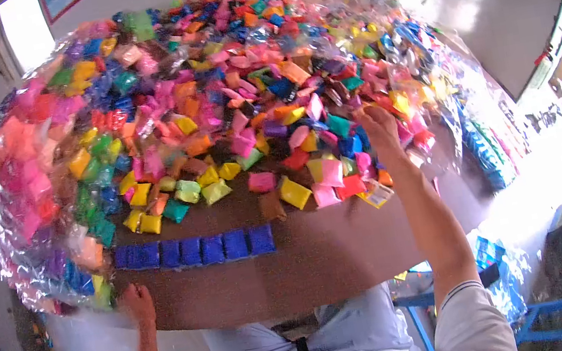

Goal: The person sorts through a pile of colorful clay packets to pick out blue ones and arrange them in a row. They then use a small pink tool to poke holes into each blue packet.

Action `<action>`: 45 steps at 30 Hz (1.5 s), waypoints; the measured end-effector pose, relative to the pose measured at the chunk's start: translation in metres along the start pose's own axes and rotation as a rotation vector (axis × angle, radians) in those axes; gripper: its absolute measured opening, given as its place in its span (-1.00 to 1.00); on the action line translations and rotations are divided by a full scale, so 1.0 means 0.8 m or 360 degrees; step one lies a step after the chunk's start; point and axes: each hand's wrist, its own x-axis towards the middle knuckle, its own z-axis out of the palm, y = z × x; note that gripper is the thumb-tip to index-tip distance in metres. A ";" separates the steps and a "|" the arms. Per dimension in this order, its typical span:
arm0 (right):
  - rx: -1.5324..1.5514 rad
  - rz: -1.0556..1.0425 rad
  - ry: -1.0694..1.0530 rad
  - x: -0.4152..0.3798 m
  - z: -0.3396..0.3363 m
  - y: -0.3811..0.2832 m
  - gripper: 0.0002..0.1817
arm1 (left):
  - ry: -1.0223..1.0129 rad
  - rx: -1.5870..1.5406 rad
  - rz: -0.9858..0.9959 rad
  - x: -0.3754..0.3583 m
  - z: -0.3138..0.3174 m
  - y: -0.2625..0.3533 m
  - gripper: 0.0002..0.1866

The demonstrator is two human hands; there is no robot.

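A large heap of small colourful packets (239, 101) covers most of the brown table (311, 263). Near the front edge, several dark blue packets (213, 248) lie side by side in a row. My left hand (137, 303) is at the table's front edge, just below the row's left end, with its fingers curled; whether it holds anything is too small to tell. My right hand (378, 126) reaches into the right part of the heap, beside blue and teal packets, and its fingertips are blurred among them. Yellow packets (295, 192) and pink ones lie at the heap's near side.
Clear plastic bags (3, 222) of packets line the left edge of the table. More bagged packets (481, 149) hang at the right. A blue chair frame (558, 319) stands at the lower right, near a shiny blue plastic bag (511, 285).
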 end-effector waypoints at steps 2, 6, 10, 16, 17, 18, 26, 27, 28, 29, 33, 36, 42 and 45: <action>0.0171 0.0346 -0.0183 -0.003 -0.049 -0.001 -0.59 | 0.0066 -0.0057 0.0079 0.000 0.017 -0.017 -0.73; 0.0461 0.0441 -0.0202 -0.030 -0.098 0.008 -0.62 | -0.0022 -0.0021 0.0021 0.002 0.018 -0.019 -0.75; 0.0377 0.0781 -0.0256 -0.038 -0.117 0.048 -0.66 | 0.0070 -0.0022 0.0098 0.000 0.024 -0.025 -0.75; 0.1018 0.0949 -0.0388 -0.025 -0.097 0.073 -0.65 | 0.0121 -0.0092 0.0127 0.006 0.019 -0.018 -0.76; 0.1147 0.0950 -0.0432 -0.019 -0.092 0.072 -0.65 | 0.0108 -0.0085 0.0122 0.004 0.023 -0.021 -0.77; 0.1203 0.1033 -0.0478 -0.013 -0.084 0.073 -0.63 | 0.0031 -0.0086 0.0086 0.006 0.018 -0.016 -0.77; 0.1508 0.1269 -0.0518 0.017 -0.007 0.030 -0.57 | -0.0109 -0.0054 0.0024 0.008 0.002 -0.009 -0.79; 0.1516 0.1311 -0.0468 0.019 0.001 0.024 -0.56 | -0.0099 -0.0040 0.0020 0.007 0.004 -0.010 -0.79; 0.1540 0.1502 -0.0328 0.014 0.006 -0.017 -0.54 | -0.0089 -0.0027 0.0016 0.007 0.006 -0.010 -0.79; 0.1644 0.1521 -0.0408 0.016 0.017 -0.019 -0.54 | -0.0079 -0.0012 0.0012 0.006 0.008 -0.011 -0.79; 0.1673 0.1292 -0.0340 0.065 0.087 0.043 -0.53 | -0.0159 0.0003 0.0049 0.008 0.006 -0.014 -0.78; 0.1408 0.0647 -0.0214 0.068 0.123 0.013 -0.31 | -0.0152 0.0020 0.0095 0.005 0.014 -0.027 -0.77; -0.0327 -0.0046 0.0437 0.069 0.211 -0.030 -0.20 | -0.0011 0.0070 0.0174 0.005 0.007 -0.013 -0.76; -0.0514 -0.0077 0.0398 0.059 0.229 -0.065 -0.22 | -0.0043 0.0030 0.0123 0.009 -0.003 -0.002 -0.76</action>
